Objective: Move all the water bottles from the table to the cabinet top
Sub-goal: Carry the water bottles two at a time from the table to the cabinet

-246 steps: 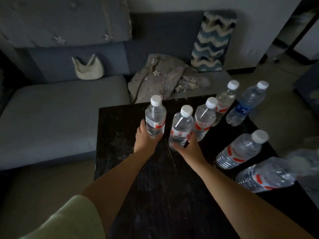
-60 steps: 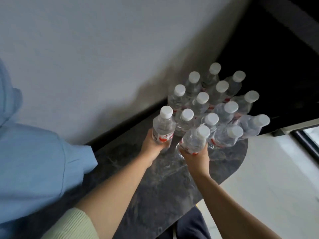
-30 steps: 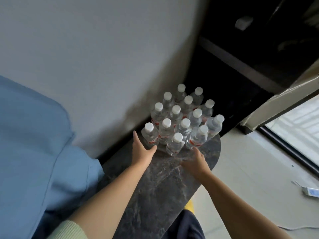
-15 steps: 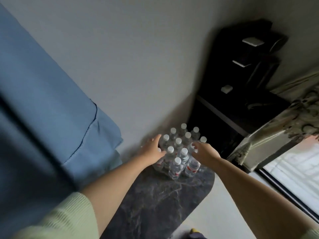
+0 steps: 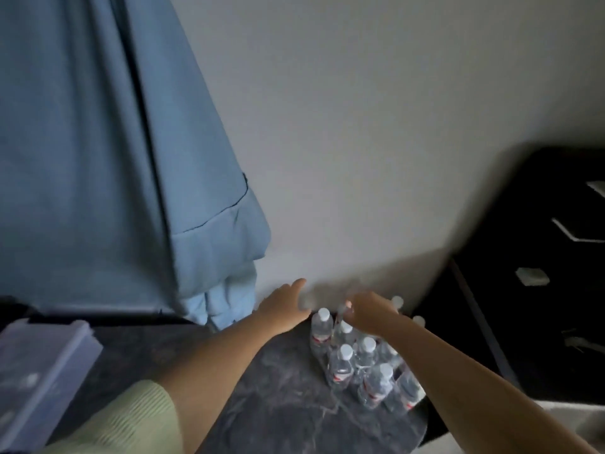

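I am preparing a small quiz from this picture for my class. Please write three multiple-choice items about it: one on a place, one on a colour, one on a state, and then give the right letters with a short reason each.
1. Where do the water bottles stand?
A. on the dark marbled cabinet top, near its rounded end by the wall
B. on the floor
C. on a sofa

2. What colour are the bottle caps?
A. blue
B. white
C. black

3. What is the state of the left hand?
A. closed in a grip on a bottle
B. holding a book
C. open, holding nothing

Answers:
1 A, the cluster rests on the marbled surface next to the white wall.
2 B, each visible cap is white.
3 C, its fingers are spread beside the bottles; the right hand is above the cluster.
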`<state>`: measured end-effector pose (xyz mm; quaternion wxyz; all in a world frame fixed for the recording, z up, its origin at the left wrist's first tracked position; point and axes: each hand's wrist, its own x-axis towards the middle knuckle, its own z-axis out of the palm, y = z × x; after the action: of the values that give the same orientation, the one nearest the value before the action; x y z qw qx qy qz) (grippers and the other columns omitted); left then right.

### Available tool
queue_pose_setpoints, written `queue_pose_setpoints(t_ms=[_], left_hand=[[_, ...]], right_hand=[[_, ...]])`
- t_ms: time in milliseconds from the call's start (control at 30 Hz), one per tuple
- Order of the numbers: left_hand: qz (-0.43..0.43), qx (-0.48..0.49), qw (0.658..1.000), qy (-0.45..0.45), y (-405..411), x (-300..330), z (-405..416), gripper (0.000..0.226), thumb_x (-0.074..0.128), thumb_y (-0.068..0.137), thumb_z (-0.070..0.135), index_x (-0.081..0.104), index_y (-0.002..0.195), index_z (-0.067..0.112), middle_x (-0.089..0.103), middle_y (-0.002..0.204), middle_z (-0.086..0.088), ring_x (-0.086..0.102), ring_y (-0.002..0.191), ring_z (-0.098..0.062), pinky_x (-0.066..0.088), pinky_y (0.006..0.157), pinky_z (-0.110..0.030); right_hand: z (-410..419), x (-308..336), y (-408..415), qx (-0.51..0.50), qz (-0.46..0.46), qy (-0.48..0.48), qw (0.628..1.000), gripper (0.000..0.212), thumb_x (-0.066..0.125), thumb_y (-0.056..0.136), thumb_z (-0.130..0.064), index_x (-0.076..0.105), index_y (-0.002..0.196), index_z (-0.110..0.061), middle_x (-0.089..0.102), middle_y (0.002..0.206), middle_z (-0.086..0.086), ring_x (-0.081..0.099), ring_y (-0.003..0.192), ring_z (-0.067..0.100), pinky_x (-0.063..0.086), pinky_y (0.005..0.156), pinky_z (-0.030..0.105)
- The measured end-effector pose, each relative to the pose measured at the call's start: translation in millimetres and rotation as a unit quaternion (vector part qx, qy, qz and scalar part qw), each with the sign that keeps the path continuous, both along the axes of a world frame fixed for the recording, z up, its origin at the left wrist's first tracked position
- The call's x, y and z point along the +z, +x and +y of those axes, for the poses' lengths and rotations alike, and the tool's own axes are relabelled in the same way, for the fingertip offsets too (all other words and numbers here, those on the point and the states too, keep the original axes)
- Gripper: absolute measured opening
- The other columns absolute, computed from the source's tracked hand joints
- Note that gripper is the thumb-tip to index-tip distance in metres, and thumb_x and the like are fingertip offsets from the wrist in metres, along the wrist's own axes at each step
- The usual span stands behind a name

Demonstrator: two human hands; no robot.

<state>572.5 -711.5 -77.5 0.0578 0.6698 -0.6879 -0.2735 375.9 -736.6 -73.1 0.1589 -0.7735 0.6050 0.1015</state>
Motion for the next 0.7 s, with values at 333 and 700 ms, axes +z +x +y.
queue_pose_setpoints(t_ms=[333,700], left_hand=[[-0.029,0.235,0.97,-0.056,92.2,7.6,155.4,0.07,0.058,0.09,0.038,0.025,0.149,0.023,0.055,0.134,-0.01,0.056,0.117,-0.027,0.045,0.094,-0.033],[-0.031,0.451,0.892,-0.007,184.3,2.5,421.4,0.066,0.061,0.089,0.037,0.034,0.146,0.018,0.06,0.128,-0.01,0.056,0.12,-0.026,0.045,0.095,-0.033]], right_hand=[[54.4,4.1,118.4,0.247,-0.021,-0.011,0.969,0.042,0.044,0.093,-0.038,0.046,0.133,-0.022,0.053,0.136,0.008,0.051,0.125,0.027,0.042,0.1,0.038],[250.5,6.5,280.3,0.462,-0.014,0.002,0.887,0.046,0.043,0.096,-0.037,0.045,0.139,-0.021,0.044,0.148,0.005,0.042,0.135,0.025,0.038,0.108,0.039]])
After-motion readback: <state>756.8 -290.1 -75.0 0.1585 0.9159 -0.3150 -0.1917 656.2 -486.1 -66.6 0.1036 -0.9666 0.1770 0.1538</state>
